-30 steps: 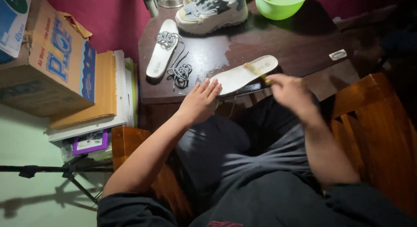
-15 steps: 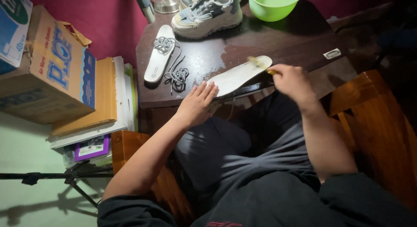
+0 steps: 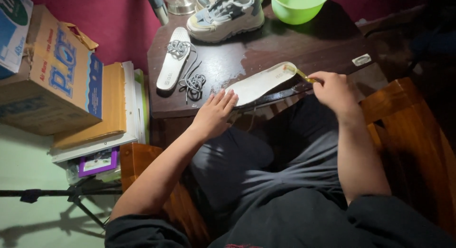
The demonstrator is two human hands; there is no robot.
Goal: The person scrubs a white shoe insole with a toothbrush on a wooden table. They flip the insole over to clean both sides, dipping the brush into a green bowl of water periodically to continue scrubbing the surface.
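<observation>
A white insole [image 3: 260,82] lies at the front edge of a dark wooden table [image 3: 313,48]. My left hand [image 3: 214,116] presses flat on its near end, fingers spread. My right hand [image 3: 335,91] grips a thin yellow brush [image 3: 298,72] whose tip touches the insole's far end. A second white insole [image 3: 172,58] lies at the table's left with grey laces [image 3: 192,81] on and beside it. A pale sneaker [image 3: 226,14] stands at the back.
A green bowl [image 3: 298,6] sits at the back right, a small white tag [image 3: 361,60] near the right edge. Cardboard boxes [image 3: 50,77] and stacked books [image 3: 116,110] are on the left, a tripod [image 3: 57,196] below. I sit on a wooden chair [image 3: 408,134].
The view has shifted slightly. My right hand has moved the brush along the insole's far end; my left hand stays pressed on the near end.
</observation>
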